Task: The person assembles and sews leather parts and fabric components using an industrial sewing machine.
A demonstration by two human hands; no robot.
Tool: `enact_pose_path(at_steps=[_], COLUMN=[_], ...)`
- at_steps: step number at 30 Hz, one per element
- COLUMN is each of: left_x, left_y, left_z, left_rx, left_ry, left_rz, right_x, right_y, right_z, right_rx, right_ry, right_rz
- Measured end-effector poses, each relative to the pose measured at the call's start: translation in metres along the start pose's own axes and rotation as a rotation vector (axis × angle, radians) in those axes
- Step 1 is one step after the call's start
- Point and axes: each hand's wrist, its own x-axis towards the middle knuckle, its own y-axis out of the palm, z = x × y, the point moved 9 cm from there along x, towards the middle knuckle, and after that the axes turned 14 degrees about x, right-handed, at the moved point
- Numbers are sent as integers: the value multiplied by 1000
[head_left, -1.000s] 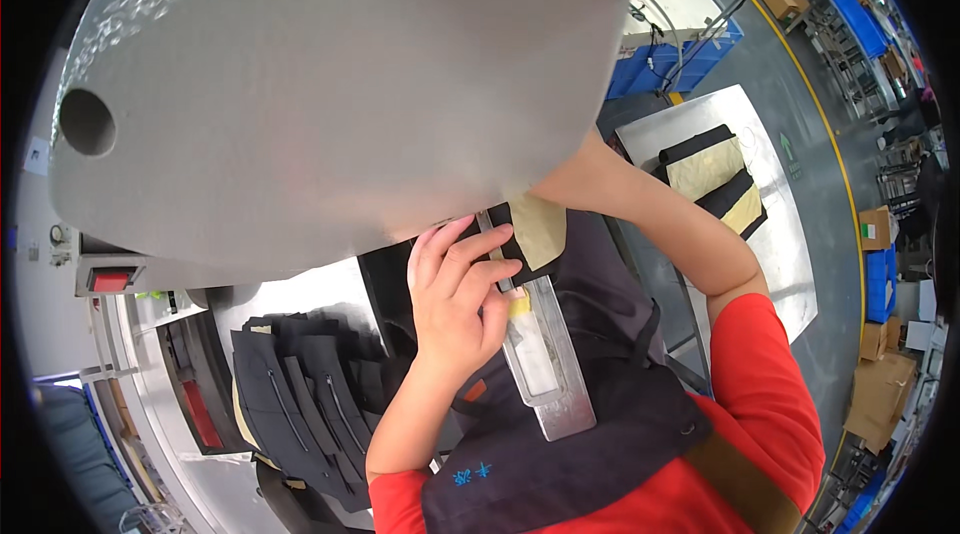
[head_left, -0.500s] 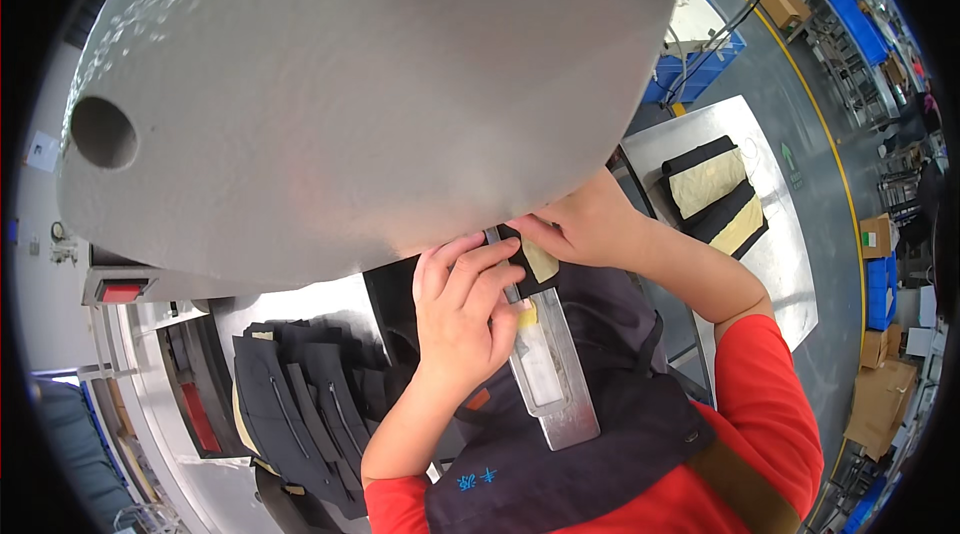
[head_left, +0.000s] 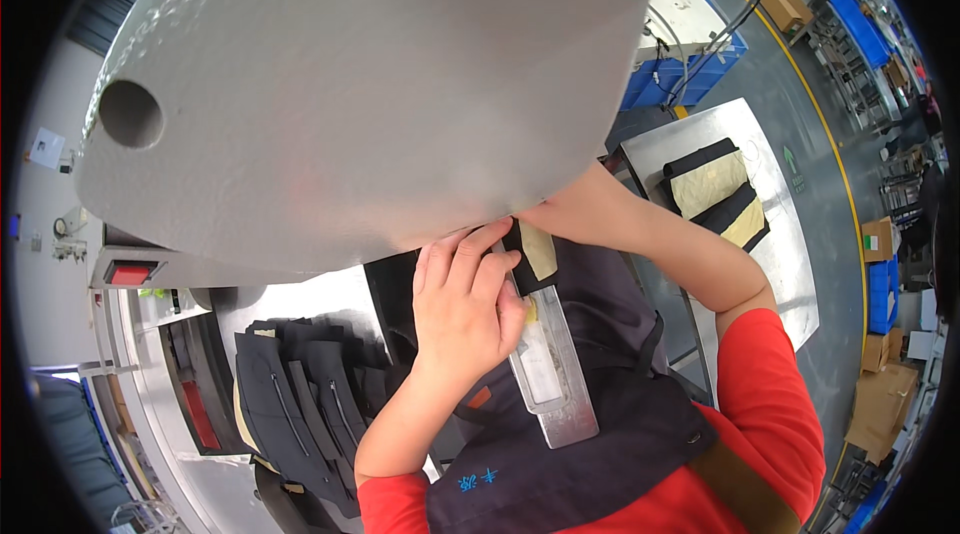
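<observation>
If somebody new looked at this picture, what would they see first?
Probably the big grey rounded shape, filling most of the top, with a round hole near its left edge. Next, perhaps the bright red sleeves toward the bottom. Just under the grey shape, the left hand lies with its fingers at a black and pale-yellow cloth piece, while the right hand is partly hidden by that shape.

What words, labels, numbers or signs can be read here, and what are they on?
Dark apron: blue characters on its front; I won't copy them out.
Floor: green arrow; no wording readable.
Wall: pale sheet, too small to read.
Cardboard box: any label is too small to read.
Black-and-cream cloth by the left hand: no lettering I can make out.
</observation>
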Motion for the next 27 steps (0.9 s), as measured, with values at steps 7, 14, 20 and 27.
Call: enact_pose_path(at_steps=[7, 14, 20, 27], left_x=[-1, -2, -3, -2], left_y=[2, 1, -2, -6], left_z=[1, 0, -5, -7], left_rx=[10, 7, 74, 70], left_ry=[-10, -14, 27, 42], left_rz=[12, 23, -13, -28], right_x=[4, -20, -33, -34], right_y=[-3, 7, 10, 10], right_z=[11, 29, 43, 43], right_rx=[-171, -412, -552, -551], right_ry=[-47, -320, -448, -454], right_rz=[124, 133, 113, 99])
